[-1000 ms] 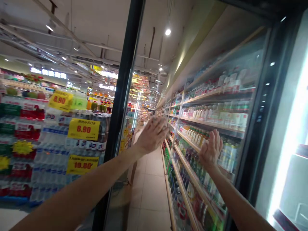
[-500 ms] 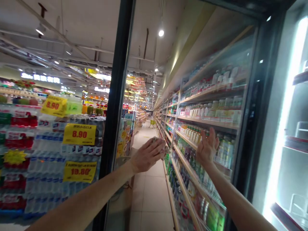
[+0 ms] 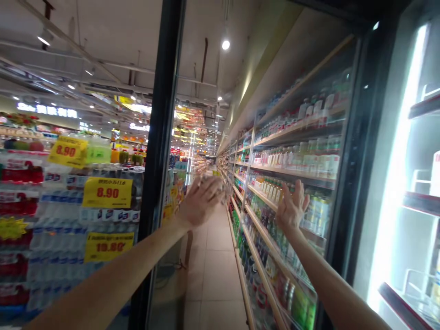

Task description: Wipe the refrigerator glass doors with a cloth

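My left hand (image 3: 201, 201) is pressed toward the glass of a black-framed door (image 3: 160, 119), blurred by motion. Beneath its fingers a crumpled pale cloth (image 3: 222, 196) shows at the fingertips; the palm hides the rest. Farther right, my right hand (image 3: 292, 208) is raised with its fingers spread, bare and close to the same pane. I cannot tell whether it touches the glass.
Through the glass, shelves of bottled drinks (image 3: 302, 160) line a long aisle floor (image 3: 216, 261). At the left stand stacked water packs (image 3: 58, 238) under yellow price signs (image 3: 107, 192). A lit cooler interior (image 3: 388, 183) with wire-edged shelves is at the right.
My left hand has slid up and to the left with the cloth. My right hand stays nearly in place. The whole view has shifted slightly, bringing more cooler shelves in at the right.
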`<action>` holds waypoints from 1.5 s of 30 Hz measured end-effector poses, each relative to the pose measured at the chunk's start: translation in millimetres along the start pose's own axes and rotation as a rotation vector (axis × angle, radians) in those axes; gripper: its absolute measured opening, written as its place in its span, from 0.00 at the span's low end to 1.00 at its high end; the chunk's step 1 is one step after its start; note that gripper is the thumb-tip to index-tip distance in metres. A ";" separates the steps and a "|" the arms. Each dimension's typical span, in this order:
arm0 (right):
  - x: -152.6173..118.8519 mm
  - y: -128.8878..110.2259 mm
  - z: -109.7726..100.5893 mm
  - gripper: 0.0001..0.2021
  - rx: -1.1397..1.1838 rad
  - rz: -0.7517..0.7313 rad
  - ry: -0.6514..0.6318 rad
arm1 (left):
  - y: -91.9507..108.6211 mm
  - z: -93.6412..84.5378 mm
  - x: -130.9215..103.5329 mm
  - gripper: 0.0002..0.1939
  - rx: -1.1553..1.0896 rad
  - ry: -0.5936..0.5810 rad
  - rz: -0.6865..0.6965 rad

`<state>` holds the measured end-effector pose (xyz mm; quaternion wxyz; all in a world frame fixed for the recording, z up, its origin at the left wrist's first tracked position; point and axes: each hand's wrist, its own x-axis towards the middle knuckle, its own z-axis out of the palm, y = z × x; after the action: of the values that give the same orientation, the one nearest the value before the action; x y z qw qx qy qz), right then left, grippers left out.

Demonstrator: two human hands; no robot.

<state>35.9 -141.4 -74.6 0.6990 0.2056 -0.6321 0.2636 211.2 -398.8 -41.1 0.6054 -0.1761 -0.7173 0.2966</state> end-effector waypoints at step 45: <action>2.4 -3.1 -3.8 0.24 -0.008 0.007 0.012 | -56.4 -10.4 62.4 0.19 -0.010 0.124 -0.339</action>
<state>40.9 -141.2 -72.5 0.7026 0.1989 -0.6297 0.2650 214.5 -401.5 43.5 0.6889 -0.0735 -0.6994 0.1755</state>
